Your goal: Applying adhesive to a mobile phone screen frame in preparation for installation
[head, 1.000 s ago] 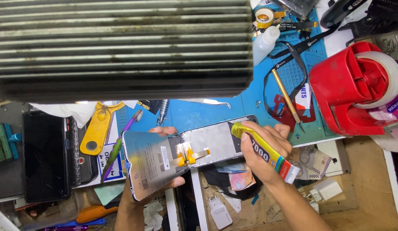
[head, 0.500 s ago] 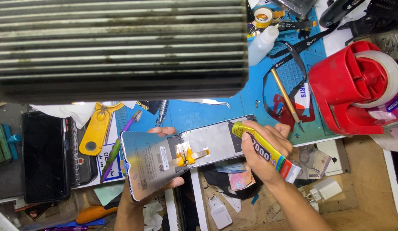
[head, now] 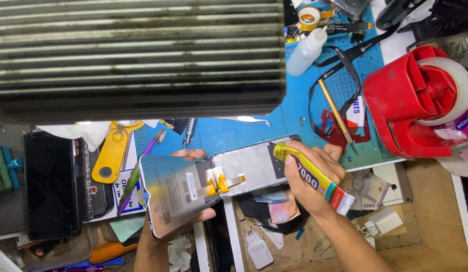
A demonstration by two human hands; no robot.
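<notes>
The slatted grille (head: 138, 55) hides the bench's far left; the red tape dispenser (head: 415, 100) is cut by the right edge.

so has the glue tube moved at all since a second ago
No. The glue tube in the right hand sits the same against the red tape dispenser.

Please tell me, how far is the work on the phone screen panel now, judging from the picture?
Done: the screen panel is out of any phone, back side up, its orange flex cable exposed. In hand: the left hand supports the panel, and the right hand holds a yellow glue tube, nozzle at the panel's top edge. Left: no glue line is visible, and the panel is not fitted into a frame.
</notes>
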